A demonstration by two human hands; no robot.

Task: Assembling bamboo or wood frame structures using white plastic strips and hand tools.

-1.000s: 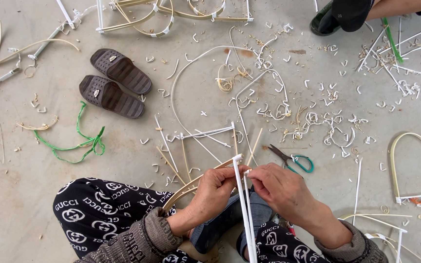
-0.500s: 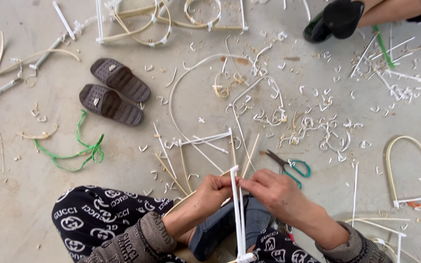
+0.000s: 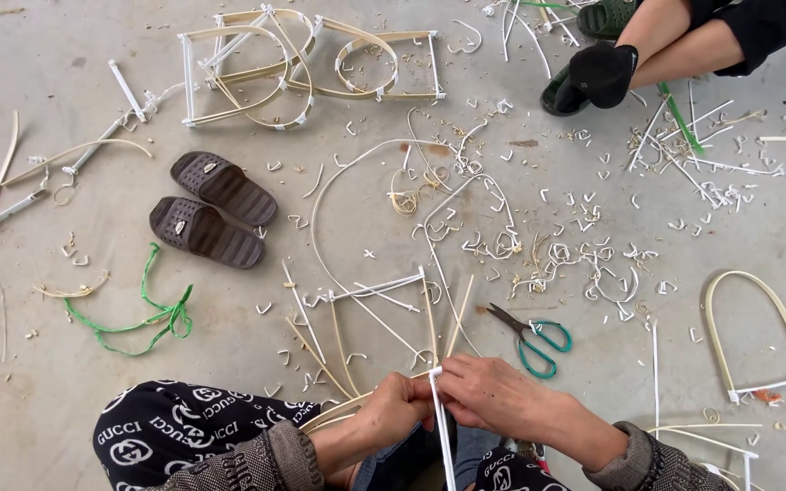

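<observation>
Grey concrete floor (image 3: 75,400), both hands low, left hand (image 3: 399,411) and right hand (image 3: 493,395) fingers seemingly pinching white strip (image 3: 441,427)

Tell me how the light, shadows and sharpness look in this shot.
Head view: soft, even daylight, no glare on the grey floor; the sandals cast only faint shadows; the scissors and scraps are sharp, and the left hand and right hand show no obvious blur.

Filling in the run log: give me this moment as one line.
left hand: grips strips | right hand: pinches white rod | scissors: on floor, right | sandals: left
</observation>
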